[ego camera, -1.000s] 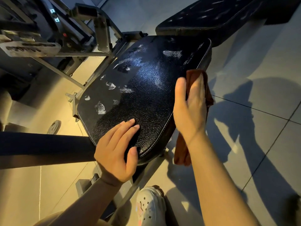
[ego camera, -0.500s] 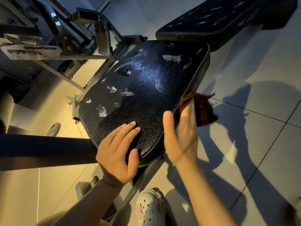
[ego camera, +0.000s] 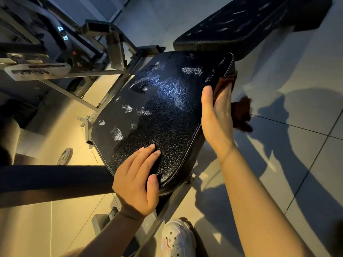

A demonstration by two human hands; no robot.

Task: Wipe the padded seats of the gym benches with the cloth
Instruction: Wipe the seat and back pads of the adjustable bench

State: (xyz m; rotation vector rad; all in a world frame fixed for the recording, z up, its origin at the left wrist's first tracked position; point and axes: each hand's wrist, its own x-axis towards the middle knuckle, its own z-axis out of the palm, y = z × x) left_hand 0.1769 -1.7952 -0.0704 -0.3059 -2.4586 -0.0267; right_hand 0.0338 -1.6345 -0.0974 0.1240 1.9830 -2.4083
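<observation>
Both hands work the near padded seat (ego camera: 163, 115): left hand (ego camera: 137, 184) flat, right hand (ego camera: 216, 117) pressing a brown cloth (ego camera: 241, 115).

Left fingers lie straight on the seat's near corner, likely steadying it; the right palm holds the cloth against the seat's right edge, apparently wiping the side. Right fingers are hidden behind the palm. A second bench pad (ego camera: 241, 25) beyond the seat is cut off.

Dim room, warm yellow light from the left, hard shadows across the floor tiles (ego camera: 306, 75), wide-angle bending at edges.
</observation>
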